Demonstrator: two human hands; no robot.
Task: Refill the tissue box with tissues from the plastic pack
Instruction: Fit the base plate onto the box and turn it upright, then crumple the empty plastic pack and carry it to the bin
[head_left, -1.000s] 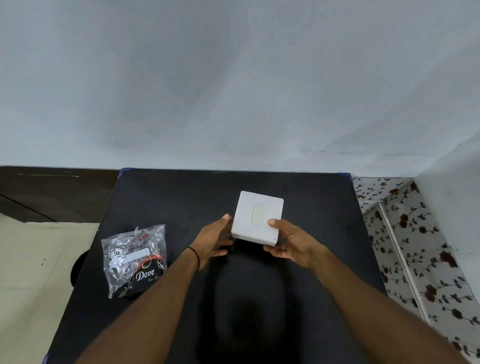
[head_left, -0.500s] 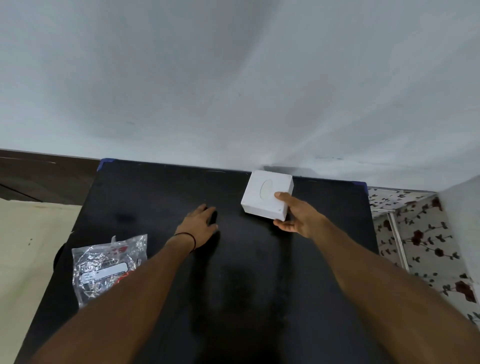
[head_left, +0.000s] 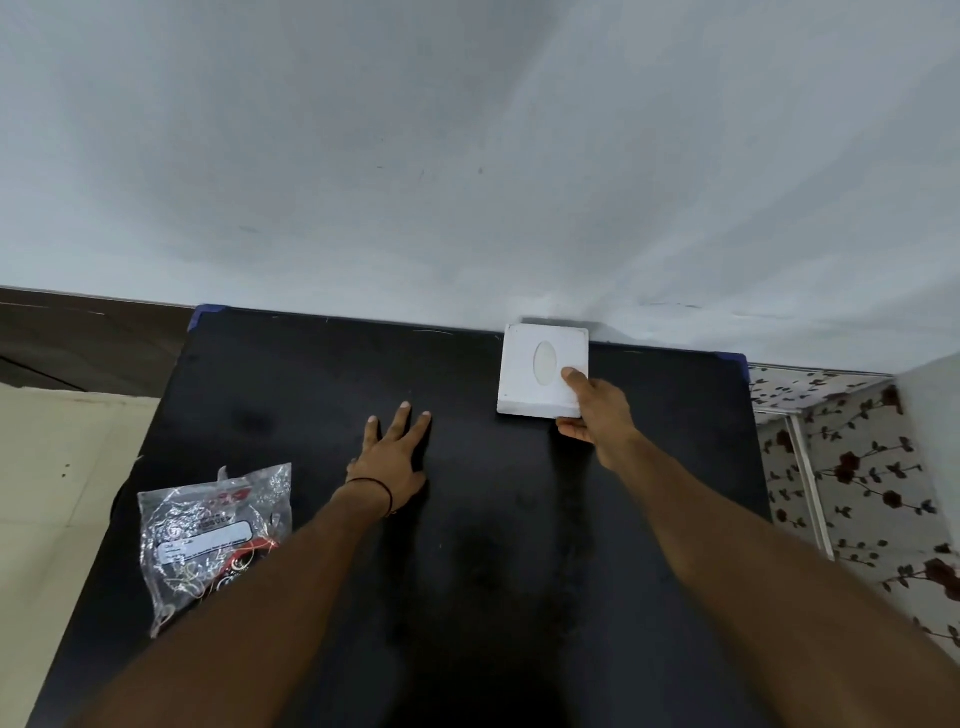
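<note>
Gripping the near right corner of a white tissue box (head_left: 540, 371), a person's right hand (head_left: 595, 410) has its thumb laid on the lid beside the oval dispensing slot and its fingers tucked under the front edge, clamped on the box at the far edge of a black desk (head_left: 493, 545), hard against a pale wall (head_left: 467, 156). The left hand (head_left: 395, 452) lies flat and empty on the desk, fingers spread, well apart from the box and holding nothing. The plastic pack (head_left: 213, 540) of tissues sits at the near left of the desk, its clear wrap crinkled and glossy, a white label across its face; whether it has been opened cannot be told. Judging by its clean edges and flat lid, the box is likely rigid and light, the sort that one hand can lift by pinching a corner or opposite sides, though a smooth surface could let it slide on the dark top. The pack looks soft and yielding, its film probably slippery and noisy; a hold across the body, not by the loose edge of wrap, would likely keep the stack together. The tissues themselves would be flimsy and prone to tearing or fanning apart, so lifting them as one squared bundle seems wise.
</note>
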